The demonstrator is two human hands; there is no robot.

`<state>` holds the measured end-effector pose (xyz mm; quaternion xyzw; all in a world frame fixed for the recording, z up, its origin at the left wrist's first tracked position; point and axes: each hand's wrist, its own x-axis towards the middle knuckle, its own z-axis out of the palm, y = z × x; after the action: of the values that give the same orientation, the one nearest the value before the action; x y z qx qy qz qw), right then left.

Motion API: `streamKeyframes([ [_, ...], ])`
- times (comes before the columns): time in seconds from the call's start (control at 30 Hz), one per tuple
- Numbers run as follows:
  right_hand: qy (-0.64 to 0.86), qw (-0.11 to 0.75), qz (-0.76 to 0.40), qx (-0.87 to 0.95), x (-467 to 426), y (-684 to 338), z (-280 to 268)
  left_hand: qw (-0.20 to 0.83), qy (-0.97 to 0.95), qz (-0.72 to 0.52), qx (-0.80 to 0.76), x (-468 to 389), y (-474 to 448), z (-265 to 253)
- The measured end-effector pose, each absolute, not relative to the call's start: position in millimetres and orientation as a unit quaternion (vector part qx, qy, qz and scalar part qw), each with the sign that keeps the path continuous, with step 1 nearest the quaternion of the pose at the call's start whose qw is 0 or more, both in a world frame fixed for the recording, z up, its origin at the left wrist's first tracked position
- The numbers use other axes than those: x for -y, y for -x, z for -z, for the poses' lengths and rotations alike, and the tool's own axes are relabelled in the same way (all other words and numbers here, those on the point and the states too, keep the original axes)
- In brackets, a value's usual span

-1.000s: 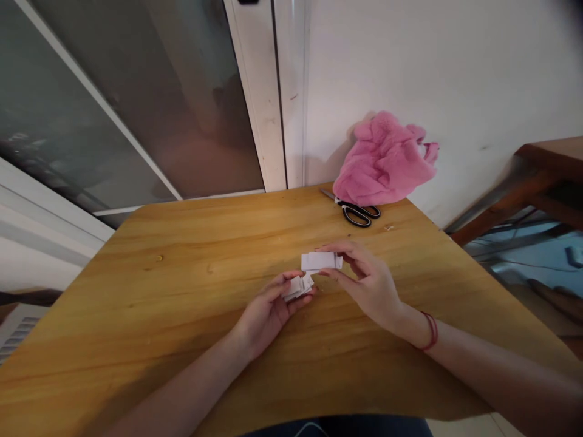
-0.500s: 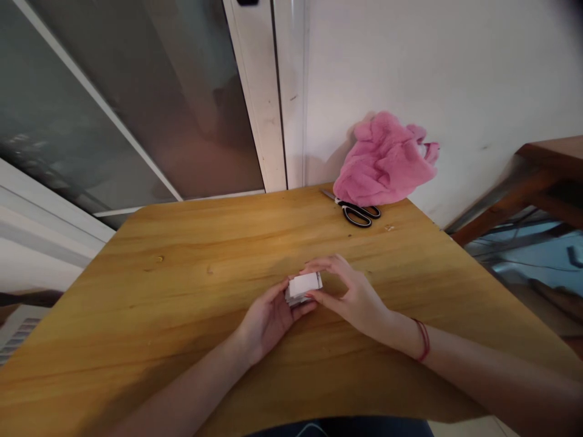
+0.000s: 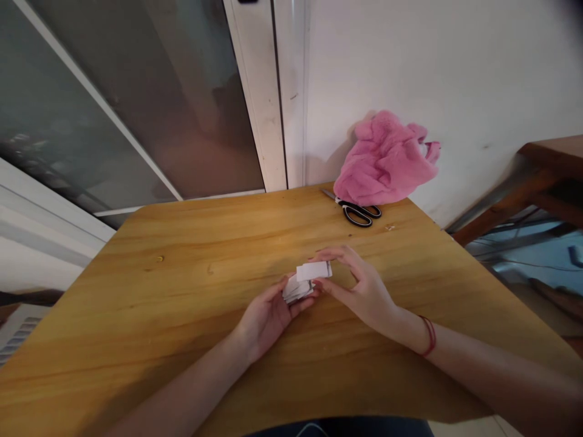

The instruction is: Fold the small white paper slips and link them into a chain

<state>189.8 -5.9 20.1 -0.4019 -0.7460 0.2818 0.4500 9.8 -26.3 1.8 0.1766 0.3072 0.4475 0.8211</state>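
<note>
A small stack of white paper cards (image 3: pixel 297 290) rests in my left hand (image 3: pixel 268 315), whose fingers close around its sides. The stack's edges are uneven. My right hand (image 3: pixel 359 285) pinches some white cards (image 3: pixel 314 271) between thumb and fingers, just above and to the right of the stack. Their left end still overlaps it. How many cards the right hand holds cannot be told. A red string bracelet (image 3: pixel 429 335) circles my right wrist.
Scissors with black handles (image 3: pixel 357 213) lie at the back right of the wooden table (image 3: pixel 191 243), beside a pink plush cloth (image 3: pixel 387 161) against the white wall. A tiny yellowish bit (image 3: pixel 160 258) lies on the left. Sliding glass panels (image 3: pixel 200 109) border the back.
My right hand has moved up and right, drawing white cards off the top of the stack. My left hand stays in about the same place with the others.
</note>
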Motion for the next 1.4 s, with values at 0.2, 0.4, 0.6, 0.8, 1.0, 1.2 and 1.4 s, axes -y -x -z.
streamKeyframes([
  [0.2,0.391,0.443,-0.288,0.754,4,-191,-21,0.816,-0.180,-0.452,-0.313,27,-10,1],
  [0.4,0.367,0.399,-0.306,0.782,9,-185,-20,0.825,-0.171,-0.450,-0.296,27,-12,-1],
  [0.6,0.376,0.404,-0.302,0.778,9,-185,-19,0.833,-0.169,-0.442,-0.286,27,-12,-1],
  [0.8,0.391,0.455,-0.271,0.753,6,-189,-20,0.812,-0.179,-0.459,-0.314,28,-9,0],
  [1.0,0.374,0.417,-0.311,0.768,10,-186,-18,0.829,-0.156,-0.451,-0.292,27,-12,-2],
  [1.2,0.368,0.384,-0.308,0.789,8,-186,-17,0.816,-0.159,-0.459,-0.313,27,-11,1],
  [1.4,0.362,0.349,-0.317,0.804,8,-183,-10,0.813,-0.177,-0.449,-0.325,29,-14,1],
])
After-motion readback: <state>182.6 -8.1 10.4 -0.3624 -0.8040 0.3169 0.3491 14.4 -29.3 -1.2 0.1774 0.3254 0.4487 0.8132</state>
